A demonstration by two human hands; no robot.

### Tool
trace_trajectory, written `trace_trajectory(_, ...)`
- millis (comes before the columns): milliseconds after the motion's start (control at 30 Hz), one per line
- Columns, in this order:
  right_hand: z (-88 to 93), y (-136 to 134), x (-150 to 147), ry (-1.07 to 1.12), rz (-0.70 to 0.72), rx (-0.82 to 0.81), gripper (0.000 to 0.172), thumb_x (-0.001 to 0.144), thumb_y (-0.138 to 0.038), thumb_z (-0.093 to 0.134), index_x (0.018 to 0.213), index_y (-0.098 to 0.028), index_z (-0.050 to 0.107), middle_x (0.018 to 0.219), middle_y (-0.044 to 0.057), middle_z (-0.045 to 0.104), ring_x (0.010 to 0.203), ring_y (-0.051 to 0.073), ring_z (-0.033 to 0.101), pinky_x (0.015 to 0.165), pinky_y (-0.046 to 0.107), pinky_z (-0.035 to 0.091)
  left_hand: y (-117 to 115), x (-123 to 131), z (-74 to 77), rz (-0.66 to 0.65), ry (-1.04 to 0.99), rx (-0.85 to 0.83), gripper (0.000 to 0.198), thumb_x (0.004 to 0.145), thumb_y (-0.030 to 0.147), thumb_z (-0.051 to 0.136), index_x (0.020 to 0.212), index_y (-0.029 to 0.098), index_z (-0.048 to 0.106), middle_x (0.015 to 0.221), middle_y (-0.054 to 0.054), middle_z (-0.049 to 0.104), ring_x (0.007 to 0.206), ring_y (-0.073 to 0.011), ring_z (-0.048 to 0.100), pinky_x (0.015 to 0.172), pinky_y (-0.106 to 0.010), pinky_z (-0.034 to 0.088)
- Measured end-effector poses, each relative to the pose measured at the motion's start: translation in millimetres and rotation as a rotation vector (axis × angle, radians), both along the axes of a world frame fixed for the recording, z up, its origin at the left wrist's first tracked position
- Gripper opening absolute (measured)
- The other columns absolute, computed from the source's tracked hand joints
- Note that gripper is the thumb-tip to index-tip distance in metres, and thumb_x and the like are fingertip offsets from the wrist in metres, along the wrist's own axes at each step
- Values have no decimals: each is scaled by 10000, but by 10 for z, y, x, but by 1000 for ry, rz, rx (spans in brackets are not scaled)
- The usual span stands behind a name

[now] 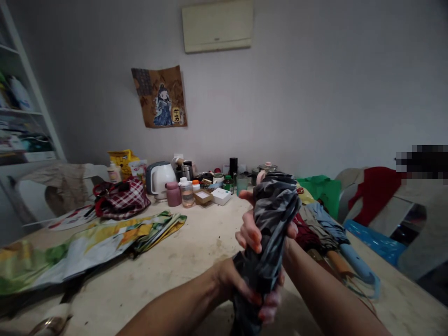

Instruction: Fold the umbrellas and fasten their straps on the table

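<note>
Item 1, nearest, 6 o'clock: left hand (250,287), clenched round the lower end of the folded camouflage umbrella (275,205), red-nailed fingers wrapped over the dark fabric.

Item 2, just above: right hand (252,231), grasping the mid canopy, fingertips showing on the 9 o'clock side. Held roughly upright over the table (196,242); contact with it cannot be told.

Handling note, as a judgement: best done with the lower grip fixed and the upper one smoothing the pleats one way, snug, without bunching.

Item 3, 3 o'clock: more folded umbrellas lying flat, among them a blue-handled umbrella (353,263).

Item 4, 9 o'clock: printed bags (105,240), flat on the table.

Item 5, 11 o'clock, farther: plaid bag (122,198), white kettle (159,179), pink bottle (172,193).

Farthest, 12 o'clock: wall poster (160,97), air conditioner (217,25).
</note>
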State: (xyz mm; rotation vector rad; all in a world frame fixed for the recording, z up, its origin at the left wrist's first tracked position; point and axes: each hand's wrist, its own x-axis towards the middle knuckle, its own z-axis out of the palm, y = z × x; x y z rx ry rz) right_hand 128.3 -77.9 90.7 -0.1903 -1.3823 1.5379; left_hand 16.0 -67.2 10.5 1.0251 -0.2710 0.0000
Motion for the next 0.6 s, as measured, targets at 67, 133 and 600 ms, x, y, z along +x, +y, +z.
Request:
trace_trajectory(67, 1, -32, -48, 33, 83, 33, 913, 322, -627, 793, 1110, -228, 565, 463, -82, 506, 336, 134, 464, 459, 277, 411, 14, 16, -53, -89, -40, -19, 521, 539, 208, 836, 982, 208, 561, 653, 24, 577, 530, -127, 570, 584, -301, 424)
trace_trajectory(133, 25, -51, -63, 88, 113, 53, 757, 447, -520, 799, 1107, -251, 546, 539, -73, 528, 395, 117, 482, 479, 257, 416, 37, 4, -38, -88, -78, -22, 519, 548, 193, 830, 993, 205, 562, 653, 25, 577, 520, -122, 570, 577, -288, 432)
trace_trajectory(600, 87, 121, -10, -15, -504, -176, 344, 608, -371, 793, 743, -142, 577, 620, 8, 597, 506, 104, 509, 480, 218, 446, 191, -202, 298, 776, 222, 187, 574, 428, 295, 917, 846, 134, 558, 689, -28, 646, 552, -149, 613, 569, -292, 489)
